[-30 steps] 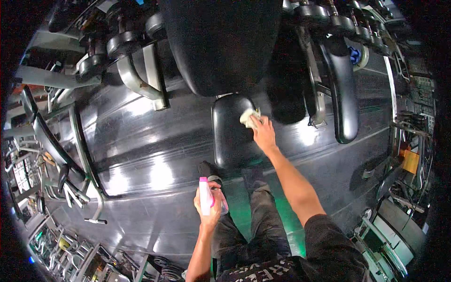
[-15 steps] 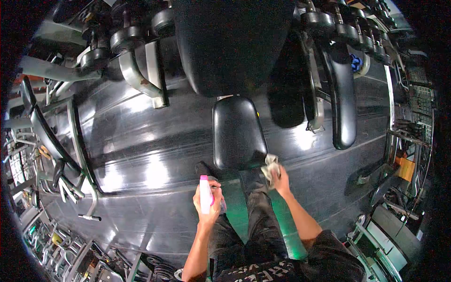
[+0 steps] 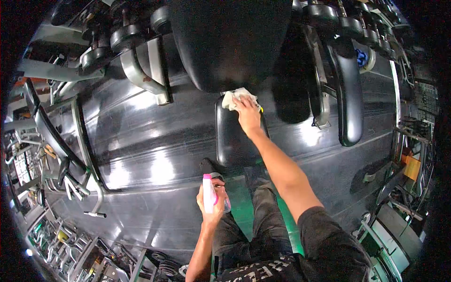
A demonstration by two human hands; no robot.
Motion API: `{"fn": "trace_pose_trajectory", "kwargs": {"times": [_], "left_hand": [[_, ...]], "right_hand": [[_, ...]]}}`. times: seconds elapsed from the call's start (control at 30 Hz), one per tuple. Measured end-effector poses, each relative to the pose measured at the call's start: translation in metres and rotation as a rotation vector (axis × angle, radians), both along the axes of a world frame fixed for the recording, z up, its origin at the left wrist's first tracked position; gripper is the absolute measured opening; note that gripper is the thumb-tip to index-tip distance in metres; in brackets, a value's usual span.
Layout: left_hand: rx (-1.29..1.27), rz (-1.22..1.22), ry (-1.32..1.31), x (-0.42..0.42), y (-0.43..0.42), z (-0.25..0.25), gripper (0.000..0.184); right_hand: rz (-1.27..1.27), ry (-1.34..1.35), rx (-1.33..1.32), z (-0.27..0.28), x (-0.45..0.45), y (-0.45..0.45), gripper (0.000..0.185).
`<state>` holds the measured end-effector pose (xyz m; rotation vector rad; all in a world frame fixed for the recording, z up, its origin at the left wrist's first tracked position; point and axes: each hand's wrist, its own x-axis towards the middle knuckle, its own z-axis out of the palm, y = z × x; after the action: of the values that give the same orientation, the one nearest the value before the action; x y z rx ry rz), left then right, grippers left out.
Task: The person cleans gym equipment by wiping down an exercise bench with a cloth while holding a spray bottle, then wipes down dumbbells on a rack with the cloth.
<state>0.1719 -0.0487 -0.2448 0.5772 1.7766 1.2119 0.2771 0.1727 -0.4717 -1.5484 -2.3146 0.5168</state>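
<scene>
My left hand (image 3: 214, 199) is wrapped round a spray bottle (image 3: 207, 191) with a white and pink head, held low in front of my legs. Under the fingers of my right hand (image 3: 248, 115) lies a pale crumpled cloth (image 3: 238, 99), pressed on the far end of the black padded bench seat (image 3: 229, 141). Just beyond the cloth rises the large black backrest (image 3: 230, 47). My right forearm covers part of the seat's right side.
Dumbbells (image 3: 129, 38) sit on racks at the back left and back right (image 3: 350, 26). Another black bench pad (image 3: 350, 103) stands to the right. A metal-framed bench (image 3: 58, 136) is at the left. Dark, shiny flooring (image 3: 155, 141) lies between them.
My right hand has moved forward with the cloth, from beside the seat's near right corner to its far end by the backrest. The spray bottle stays in my left hand.
</scene>
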Motion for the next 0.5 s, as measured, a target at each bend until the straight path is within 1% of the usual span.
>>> {"fn": "trace_pose_trajectory", "kwargs": {"times": [0.07, 0.13, 0.17, 0.2, 0.23, 0.27, 0.3, 0.33, 0.4, 0.47, 0.5], "left_hand": [[-0.007, -0.027, 0.013, -0.003, 0.001, 0.001, 0.010], [-0.009, -0.055, 0.024, -0.004, 0.003, 0.003, 0.011], [-0.027, -0.032, -0.009, -0.004, 0.004, 0.004, 0.010], [-0.047, -0.010, -0.043, -0.003, 0.004, 0.004, 0.010], [-0.041, -0.010, -0.045, -0.004, 0.004, 0.002, 0.010], [-0.008, -0.025, -0.052, -0.006, 0.004, 0.000, 0.011], [0.024, -0.040, -0.061, -0.006, 0.004, -0.001, 0.013], [0.027, -0.043, -0.064, -0.006, 0.007, 0.002, 0.013], [0.024, -0.064, -0.022, -0.007, 0.013, 0.008, 0.013], [0.026, -0.073, -0.031, -0.009, 0.010, 0.003, 0.013], [0.030, -0.080, -0.041, -0.009, 0.008, 0.000, 0.013]], "right_hand": [[0.060, -0.043, 0.017, 0.001, 0.009, -0.019, 0.048], [0.112, -0.053, -0.116, 0.023, 0.025, -0.045, 0.051], [0.125, -0.068, -0.191, 0.026, 0.033, -0.060, 0.054], [0.185, -0.118, -0.161, 0.019, 0.046, -0.081, 0.057], [0.211, -0.111, -0.182, 0.021, 0.054, -0.102, 0.061], [0.220, -0.101, -0.222, 0.027, 0.063, -0.122, 0.063], [0.229, -0.118, -0.317, 0.037, 0.071, -0.143, 0.064], [0.266, -0.116, -0.300, 0.036, 0.081, -0.161, 0.064], [0.321, -0.092, -0.293, 0.038, 0.095, -0.188, 0.061], [0.380, -0.099, -0.328, 0.052, 0.103, -0.199, 0.048], [0.384, -0.099, -0.330, 0.061, 0.106, -0.196, 0.048]]}}
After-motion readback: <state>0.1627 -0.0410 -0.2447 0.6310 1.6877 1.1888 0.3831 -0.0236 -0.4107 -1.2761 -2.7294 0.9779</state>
